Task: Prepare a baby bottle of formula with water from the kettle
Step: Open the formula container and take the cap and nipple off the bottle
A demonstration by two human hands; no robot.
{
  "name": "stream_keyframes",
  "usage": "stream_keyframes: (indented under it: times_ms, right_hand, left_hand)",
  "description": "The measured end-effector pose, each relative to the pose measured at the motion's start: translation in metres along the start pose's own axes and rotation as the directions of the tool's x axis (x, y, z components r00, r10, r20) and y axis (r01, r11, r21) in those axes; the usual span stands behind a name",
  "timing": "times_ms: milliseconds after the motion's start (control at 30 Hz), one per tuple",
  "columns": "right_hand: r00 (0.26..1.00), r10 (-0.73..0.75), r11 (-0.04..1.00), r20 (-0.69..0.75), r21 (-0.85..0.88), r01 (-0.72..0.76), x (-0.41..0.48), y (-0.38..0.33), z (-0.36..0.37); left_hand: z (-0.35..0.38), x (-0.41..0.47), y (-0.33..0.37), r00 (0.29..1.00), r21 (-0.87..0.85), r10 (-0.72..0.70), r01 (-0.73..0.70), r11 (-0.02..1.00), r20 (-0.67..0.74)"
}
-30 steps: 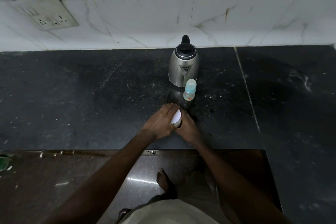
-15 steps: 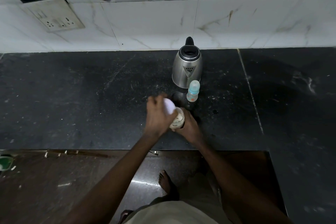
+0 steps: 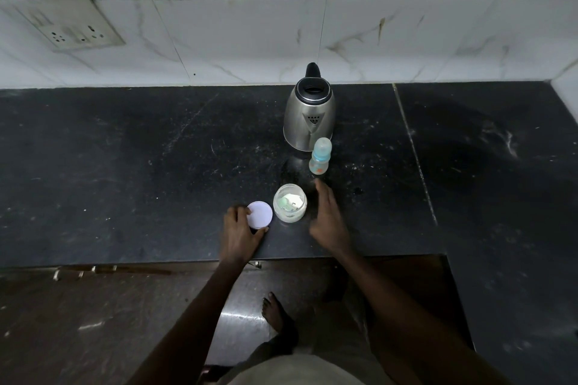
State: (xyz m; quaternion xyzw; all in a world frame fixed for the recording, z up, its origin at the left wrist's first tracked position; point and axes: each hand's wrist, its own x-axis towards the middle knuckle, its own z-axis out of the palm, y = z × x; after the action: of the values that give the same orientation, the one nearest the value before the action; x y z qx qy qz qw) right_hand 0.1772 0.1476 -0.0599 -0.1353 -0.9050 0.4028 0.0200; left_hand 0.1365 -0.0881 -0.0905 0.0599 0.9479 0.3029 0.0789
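Observation:
A steel kettle (image 3: 309, 116) stands at the back of the black counter (image 3: 125, 172), spout toward me. Just in front of it is a small baby bottle (image 3: 319, 157) with a pale blue cap, upright. Nearer to me sits an open clear jar (image 3: 290, 207) holding white powder and a scoop. Its white lid (image 3: 259, 214) lies flat on the counter left of the jar, with my left hand (image 3: 239, 233) gripping its near edge. My right hand (image 3: 328, 219) hovers just right of the jar, fingers apart, holding nothing.
A white marble-tiled wall (image 3: 406, 25) backs the counter, with a socket plate (image 3: 72, 25) at upper left. The counter's front edge runs just below my hands and steps toward me on the right. My bare foot (image 3: 275, 311) stands on the dark floor below.
The lid has come off the jar: my left hand carried it left and down onto the counter. My right hand let go of the jar, which now stands alone.

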Motion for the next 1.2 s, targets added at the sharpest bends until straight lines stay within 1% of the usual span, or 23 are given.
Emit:
stream_keyframes:
  times_ms: [67,100,133,200,267,367,433,533,633,700,800,900,967,1033,1133,1200]
  right_hand:
    - [0.979,0.117,0.993,-0.165,0.032,-0.113,0.015,-0.001,-0.012]
    - [0.962,0.166,0.986,-0.216,0.060,-0.156,0.027,-0.002,-0.019]
    - [0.952,0.206,0.978,-0.227,0.088,-0.190,0.041,-0.004,-0.025]
    - [0.951,0.245,0.967,-0.188,0.118,-0.225,0.069,-0.006,-0.034]
    - [0.958,0.236,0.968,-0.163,0.130,-0.216,0.092,-0.006,-0.037]
    - [0.957,0.222,0.970,-0.185,0.137,-0.199,0.111,-0.007,-0.029]
    - [0.957,0.214,0.972,-0.197,0.143,-0.188,0.116,-0.008,-0.025]
    - [0.955,0.198,0.978,-0.219,0.109,-0.178,0.115,-0.007,-0.022]
    - [0.960,0.185,0.983,-0.211,0.048,-0.179,0.097,-0.005,-0.027]
    - [0.955,0.204,0.979,-0.213,0.035,-0.201,0.074,-0.001,-0.029]
    - [0.944,0.213,0.977,-0.253,0.034,-0.211,0.034,0.005,-0.032]
    - [0.965,0.204,0.979,-0.164,0.057,-0.197,0.006,0.007,-0.037]
    - [0.976,0.186,0.982,-0.117,0.059,-0.180,0.000,0.008,-0.042]
    - [0.983,0.165,0.986,-0.076,0.043,-0.163,0.001,0.009,-0.048]
    - [0.975,0.220,0.974,-0.033,0.067,-0.217,0.006,0.011,-0.065]
    - [0.979,0.199,0.973,0.032,0.113,-0.201,0.012,0.015,-0.078]
  left_hand:
    - [0.000,0.000,0.001,1.000,0.004,-0.005,0.005,1.000,0.005]
    - [-0.001,0.000,0.002,1.000,0.004,-0.006,0.006,1.000,0.007]
    - [-0.002,-0.001,0.003,1.000,0.009,-0.004,0.004,1.000,0.008]
    - [-0.005,-0.003,0.006,1.000,0.029,0.014,-0.015,0.999,0.005]
    - [-0.008,-0.006,0.012,0.999,0.043,0.041,-0.040,0.998,-0.006]
    - [-0.014,-0.006,0.023,0.996,0.035,0.072,-0.070,0.997,-0.053]
    - [-0.020,-0.003,0.035,0.994,0.007,0.066,-0.066,0.998,-0.089]
    - [-0.030,0.005,0.059,0.987,-0.046,0.085,-0.092,0.995,-0.134]
    - [-0.033,0.011,0.085,0.966,-0.091,0.177,-0.197,0.976,-0.190]
    - [-0.030,0.010,0.104,0.951,-0.127,0.233,-0.262,0.957,-0.205]
    - [-0.017,-0.001,0.137,0.936,-0.201,0.313,-0.342,0.918,-0.163]
    - [0.010,-0.018,0.161,0.916,-0.252,0.398,-0.397,0.882,-0.052]
    - [0.031,-0.026,0.171,0.926,-0.252,0.379,-0.366,0.896,0.002]
    - [0.049,-0.027,0.175,0.942,-0.215,0.334,-0.326,0.921,0.004]
    - [0.060,-0.022,0.183,0.978,-0.225,0.209,-0.205,0.952,-0.007]
    - [0.063,-0.020,0.187,0.990,-0.267,0.142,-0.139,0.954,-0.010]
